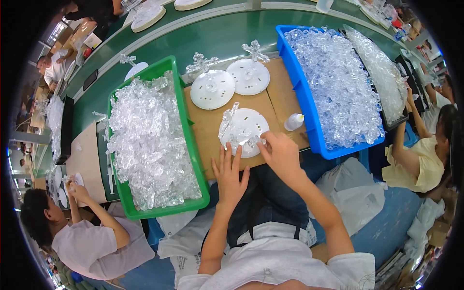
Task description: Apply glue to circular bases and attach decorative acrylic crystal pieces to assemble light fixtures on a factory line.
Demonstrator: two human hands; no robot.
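Note:
In front of me a round white slotted disc (250, 121) lies on brown cardboard. Clear plastic pieces (237, 126) stand along its left side and near edge. My left hand (229, 175) has its fingers stretched apart, with the fingertips at the disc's near left edge and nothing gripped. At the near right edge, my right hand (280, 153) pinches a clear plastic piece (254, 142) between thumb and fingers; the fingers partly hide it. Two more white discs, a left one (212, 92) and a right one (249, 79), lie beyond, each with a clear branching plastic part at its far edge.
A green bin (192, 166) heaped with clear plastic parts stands to the left. A blue bin (309, 113) of similar parts is at the right, with a small white bottle (294, 122) beside it. Co-workers sit on both sides. A green conveyor (217, 34) runs behind.

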